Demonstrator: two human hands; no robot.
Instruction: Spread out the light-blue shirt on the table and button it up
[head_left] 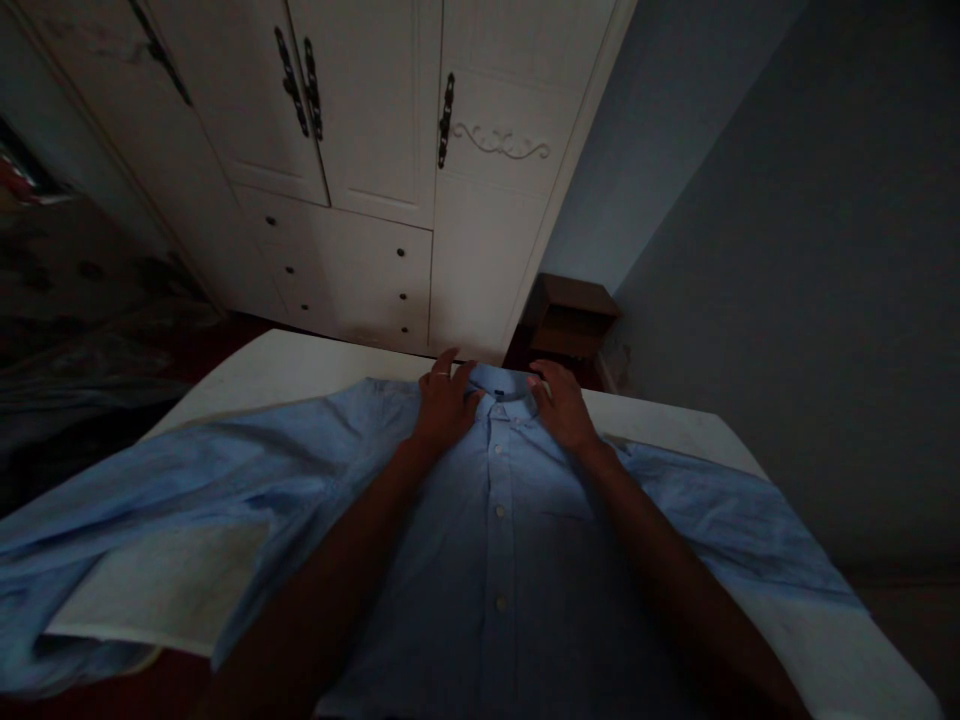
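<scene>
A light blue button-up shirt (457, 560) lies front side up, its collar (501, 380) at the far edge of a white table. Its button placket runs down the middle with the top button fastened. My left hand (448, 405) holds the left side of the collar, thumb on the near part and fingers over the far part; a ring shows on one finger. On the collar's right side, my right hand (564, 405) grips the edge between thumb and fingers. The sleeves spread out to both sides, the left one hanging past the table edge. My forearms cover parts of the shirt front.
The white table (697, 425) has rounded far corners. Behind it stands a white wardrobe (367, 230) with dark handles and drawers. A small brown cabinet (576, 295) sits by the grey wall at the right. Dark, unclear items lie at the left.
</scene>
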